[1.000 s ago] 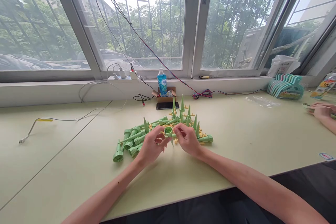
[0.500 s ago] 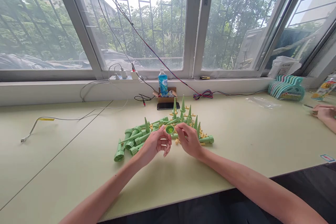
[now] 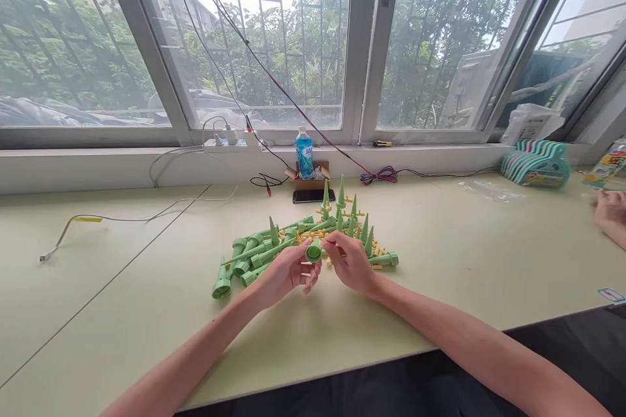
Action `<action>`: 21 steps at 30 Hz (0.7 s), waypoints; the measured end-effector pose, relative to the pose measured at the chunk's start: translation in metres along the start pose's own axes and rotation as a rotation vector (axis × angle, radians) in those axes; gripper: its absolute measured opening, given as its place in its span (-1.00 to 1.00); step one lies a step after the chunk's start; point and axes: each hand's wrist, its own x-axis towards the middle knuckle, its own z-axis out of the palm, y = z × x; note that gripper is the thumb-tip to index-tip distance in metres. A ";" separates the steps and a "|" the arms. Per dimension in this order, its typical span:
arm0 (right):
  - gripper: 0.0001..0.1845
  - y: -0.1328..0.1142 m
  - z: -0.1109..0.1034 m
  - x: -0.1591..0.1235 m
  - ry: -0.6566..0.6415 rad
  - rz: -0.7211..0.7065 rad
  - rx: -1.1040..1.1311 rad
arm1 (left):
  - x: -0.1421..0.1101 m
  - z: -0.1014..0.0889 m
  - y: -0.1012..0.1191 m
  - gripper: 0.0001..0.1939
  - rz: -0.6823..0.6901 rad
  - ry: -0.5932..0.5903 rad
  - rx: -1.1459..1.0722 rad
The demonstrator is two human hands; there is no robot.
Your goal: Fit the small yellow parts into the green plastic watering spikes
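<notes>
My left hand point(image 3: 288, 272) pinches a green plastic cone spike point(image 3: 313, 251) by its round open end, which faces me. My right hand point(image 3: 351, 262) is closed beside it, fingertips at the cone's right edge, perhaps on a small yellow piece that I cannot make out. Just behind both hands lies a pile of green cone spikes point(image 3: 254, 254), some lying flat, several standing upright point(image 3: 341, 194), mixed with small yellow plastic parts point(image 3: 376, 251). All of it rests on a pale green table point(image 3: 147, 313).
A blue bottle point(image 3: 304, 154), a small cardboard box point(image 3: 310, 181) and a dark phone point(image 3: 313, 196) stand behind the pile. Cables point(image 3: 161, 208) run across the left. At far right are another person's hand point(image 3: 609, 212), teal hangers point(image 3: 535, 163) and a plastic bag point(image 3: 486, 190).
My hands have sunk slightly toward the table with the green cone between them. The other person's hand at far right has drawn back toward the frame edge.
</notes>
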 end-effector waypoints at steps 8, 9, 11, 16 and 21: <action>-0.71 0.003 0.001 0.000 -0.004 0.030 0.005 | -0.005 0.003 0.004 -0.65 0.120 -0.022 0.252; -0.71 0.003 0.001 0.000 -0.005 0.034 0.004 | -0.005 0.003 0.004 -0.66 0.145 -0.001 0.326; -0.71 0.004 0.001 0.000 -0.003 0.046 0.008 | -0.005 0.002 0.001 -0.69 0.203 0.047 0.475; -0.72 0.004 0.001 0.001 -0.015 0.088 0.032 | -0.002 -0.001 -0.006 -0.77 0.384 0.151 0.721; -0.73 0.005 0.002 0.000 -0.004 0.118 0.052 | 0.000 0.002 -0.007 -0.79 0.458 0.249 0.850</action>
